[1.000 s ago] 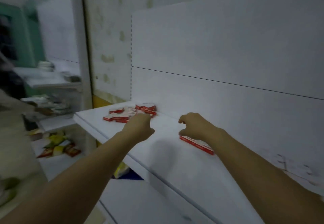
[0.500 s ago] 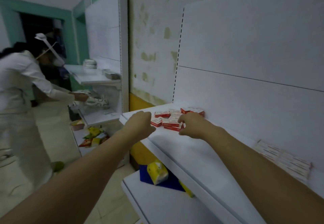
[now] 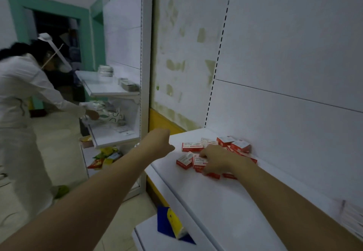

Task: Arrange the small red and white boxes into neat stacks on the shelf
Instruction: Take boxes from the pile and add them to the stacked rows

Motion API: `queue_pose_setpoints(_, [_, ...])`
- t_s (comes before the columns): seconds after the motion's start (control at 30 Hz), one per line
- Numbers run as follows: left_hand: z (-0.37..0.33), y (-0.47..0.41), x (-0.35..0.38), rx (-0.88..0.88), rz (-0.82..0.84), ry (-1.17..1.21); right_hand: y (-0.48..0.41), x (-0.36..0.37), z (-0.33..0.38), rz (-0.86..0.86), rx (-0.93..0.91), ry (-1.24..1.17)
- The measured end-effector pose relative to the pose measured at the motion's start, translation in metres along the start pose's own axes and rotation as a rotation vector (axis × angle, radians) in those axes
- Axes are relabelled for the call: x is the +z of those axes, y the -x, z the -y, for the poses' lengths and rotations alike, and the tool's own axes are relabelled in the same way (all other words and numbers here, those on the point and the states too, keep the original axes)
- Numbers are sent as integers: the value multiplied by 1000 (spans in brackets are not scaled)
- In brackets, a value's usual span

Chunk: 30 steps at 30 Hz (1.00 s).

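Shelf [image 3: 216, 201], left end: the red and white boxes [image 3: 240, 146] lie in a loose scatter close against the back panel [image 3: 284, 123]. Some lie flat and some are tipped on edge. A few overlap, but none sit squared one on another. Count is uncertain because your forearm covers part of the group; roughly 8 to 10 show. Your right hand [image 3: 218, 158] is down on the near side of the scatter, with fingers curled over and thumb in, pinching the near box [image 3: 199, 162]. A tilted box [image 3: 183, 160] sits just beside it on the left. Your left hand [image 3: 161, 142] hangs above the shelf's left corner, apart from the boxes. Its fingers are curled under, and nothing shows in them. Progress, as a judgement: early. 0 neat stacks are visible, and the work looks like gathering or picking a first box. What is left is nearly everything: turn each box flat, align the edges, and build the stacks. At the far right of the shelf, some pale flat packs [image 3: 351, 217] lie against the panel, too blurred to identify. A person in white [image 3: 17, 93] works at another shelf unit to the left.
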<state>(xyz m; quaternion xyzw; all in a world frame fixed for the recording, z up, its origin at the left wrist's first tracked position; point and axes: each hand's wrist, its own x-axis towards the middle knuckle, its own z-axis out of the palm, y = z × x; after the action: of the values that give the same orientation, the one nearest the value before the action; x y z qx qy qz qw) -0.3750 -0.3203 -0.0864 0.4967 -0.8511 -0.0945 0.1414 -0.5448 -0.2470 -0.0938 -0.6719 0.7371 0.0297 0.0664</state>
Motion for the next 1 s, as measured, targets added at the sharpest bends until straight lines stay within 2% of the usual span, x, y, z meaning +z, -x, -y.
queue_pose_setpoints(0.13, [1, -29, 1, 20, -16, 11, -13, -14, -10, 51, -40, -82])
queue_pose_setpoints(0.37, [-14, -53, 10, 143, 30, 36, -9, -18, -23, -97, 49, -190])
queue_pose_setpoints(0.67, [-68, -57, 18, 439, 77, 53, 56, -28, -47, -254, 357, -186])
queue_pose_setpoints(1.0, [-178, 0, 51, 821, 190, 197, 181, -11, -80, -381, 718, -44])
